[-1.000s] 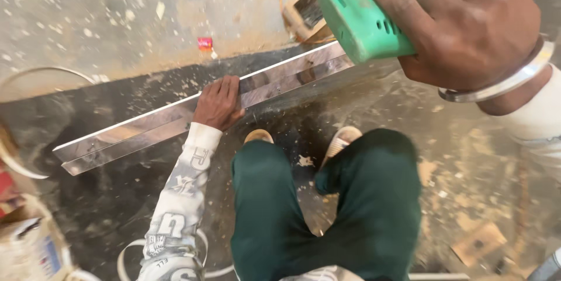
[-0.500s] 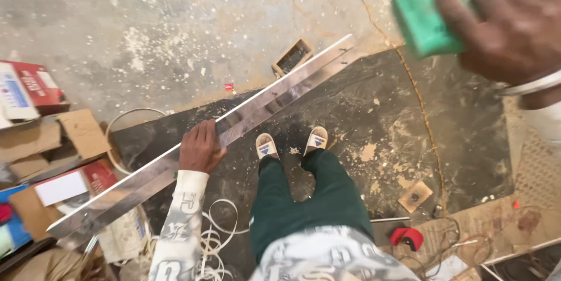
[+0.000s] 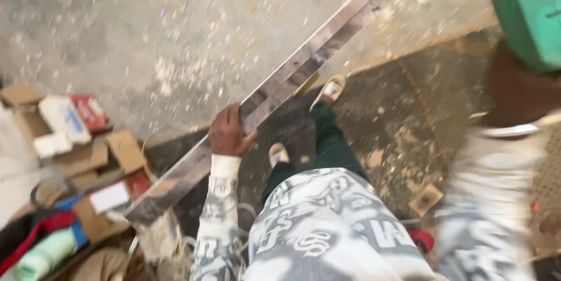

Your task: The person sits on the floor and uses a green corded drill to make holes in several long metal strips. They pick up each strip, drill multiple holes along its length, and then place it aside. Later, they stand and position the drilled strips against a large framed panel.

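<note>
Left hand (image 3: pixel 229 135) clenched the long metal strip (image 3: pixel 274 88) near mid-length; far end at 1 o'clock could've sagged & clipped the floor (image 3: pixel 146 35). Right hand (image 3: pixel 517 91) gripped a green tool (image 3: pixel 526 12), blurred, so a slip was possible.

A grey concrete floor (image 3: pixel 146 30) fills the upper half of the frame, scattered with pale wood chips and sawdust. A dark mat (image 3: pixel 403 106) covers the floor from the centre toward the right, also dusted with shavings. At the left edge lies a heap of flattened cardboard pieces (image 3: pixel 125 149), with a red and white box (image 3: pixel 73 117) just above them. In the lower left corner sit crumpled cloths in red and pale green (image 3: pixel 41 249). A white cable (image 3: pixel 149 141) loops near the cardboard. A small wooden block (image 3: pixel 425 199) rests on the mat at lower right, with a red object (image 3: pixel 422 239) just below it.
</note>
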